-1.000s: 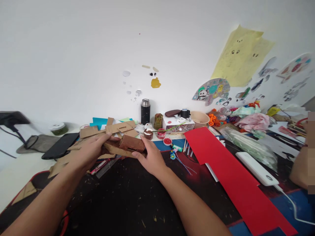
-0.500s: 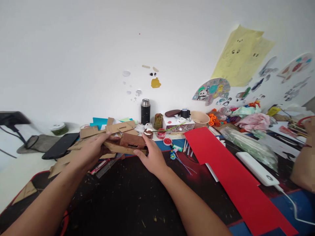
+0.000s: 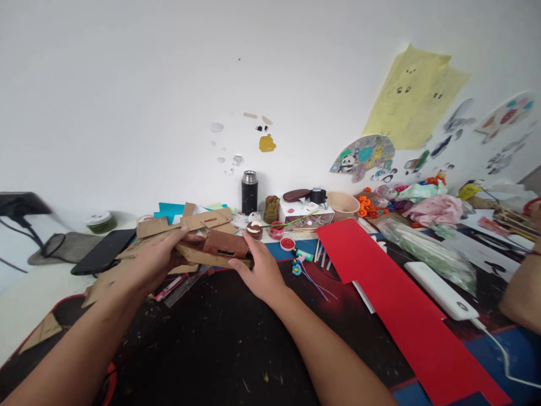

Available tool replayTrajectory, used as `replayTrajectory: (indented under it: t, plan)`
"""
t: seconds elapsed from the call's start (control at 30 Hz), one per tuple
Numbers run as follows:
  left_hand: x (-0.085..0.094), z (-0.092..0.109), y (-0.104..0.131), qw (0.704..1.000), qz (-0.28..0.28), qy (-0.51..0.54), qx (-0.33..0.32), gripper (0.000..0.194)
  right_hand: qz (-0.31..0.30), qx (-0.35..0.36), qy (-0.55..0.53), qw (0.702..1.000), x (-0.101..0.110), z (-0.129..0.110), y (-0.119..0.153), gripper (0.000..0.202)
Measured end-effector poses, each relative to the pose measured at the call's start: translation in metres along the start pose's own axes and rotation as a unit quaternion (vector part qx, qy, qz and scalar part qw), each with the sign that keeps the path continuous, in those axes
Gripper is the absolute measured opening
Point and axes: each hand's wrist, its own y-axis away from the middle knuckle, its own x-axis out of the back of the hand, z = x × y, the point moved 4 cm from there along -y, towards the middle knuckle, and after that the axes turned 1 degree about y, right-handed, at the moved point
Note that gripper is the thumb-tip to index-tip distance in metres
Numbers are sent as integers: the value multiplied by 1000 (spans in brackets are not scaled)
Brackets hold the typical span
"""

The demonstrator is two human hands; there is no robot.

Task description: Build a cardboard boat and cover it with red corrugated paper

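Note:
Between my two hands is a brown cardboard piece (image 3: 226,243) with a dark slot, a roll-like brown part sitting on a flat cardboard base. My left hand (image 3: 163,254) grips its left end, fingers partly hidden behind it. On the right end, my right hand (image 3: 260,268) is closed, thumb along the front edge and fingers behind. Loose cardboard pieces (image 3: 205,220) lie just beyond and to the left. Below my left hand are a red-handled cutter (image 3: 171,286) and a ruler (image 3: 185,290).
A black thermos (image 3: 249,194) stands by the wall. Red card (image 3: 393,299) stretches across the right side beside a white power bank (image 3: 442,290) with a cable. A small red paint pot (image 3: 288,243) is near my right hand. Another person's arm (image 3: 522,287) shows at the far right.
The cardboard piece has tilted slightly and shifted a little to the left with both hands still on it. Otherwise the scene is much the same.

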Motion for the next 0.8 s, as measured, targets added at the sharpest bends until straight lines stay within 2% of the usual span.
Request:
replayTrajectory:
  t: [0.27, 0.6, 0.8]
  plan:
    - [-1, -5, -3, 1000, -3, 17, 3, 59, 7, 2, 3, 1000, 0, 1, 0, 84]
    - [2, -7, -4, 1000, -2, 26, 7, 65, 8, -1, -7, 1000, 2, 1, 0, 82]
    - [1, -5, -3, 1000, -9, -6, 0, 71, 5, 0, -6, 1000, 0, 3, 0, 77]
